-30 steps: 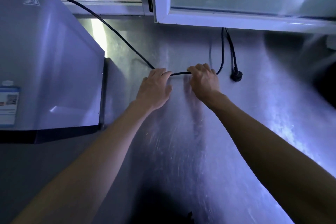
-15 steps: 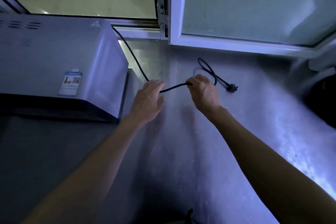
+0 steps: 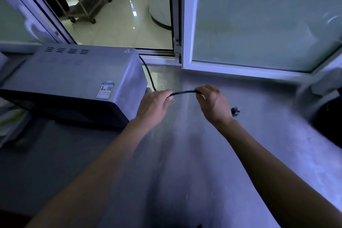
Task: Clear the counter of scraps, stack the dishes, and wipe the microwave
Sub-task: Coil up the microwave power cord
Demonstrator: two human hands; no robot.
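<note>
The fingers of the left hand [image 3: 153,106] and right hand [image 3: 214,104] pinch the black cord [image 3: 183,92] between them, just above the counter [image 3: 185,153]. The cord runs left behind the microwave [image 3: 74,77]; its plug [image 3: 235,110] lies right. I think gentle pulls and neat loops work best.

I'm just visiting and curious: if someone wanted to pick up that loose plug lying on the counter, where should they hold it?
Probably by the plug's dark body, coming down from above with the fingers on its two sides. It lies flat on the counter, free on all sides, just right of the right hand; its small prongs offer little to hold.
</note>
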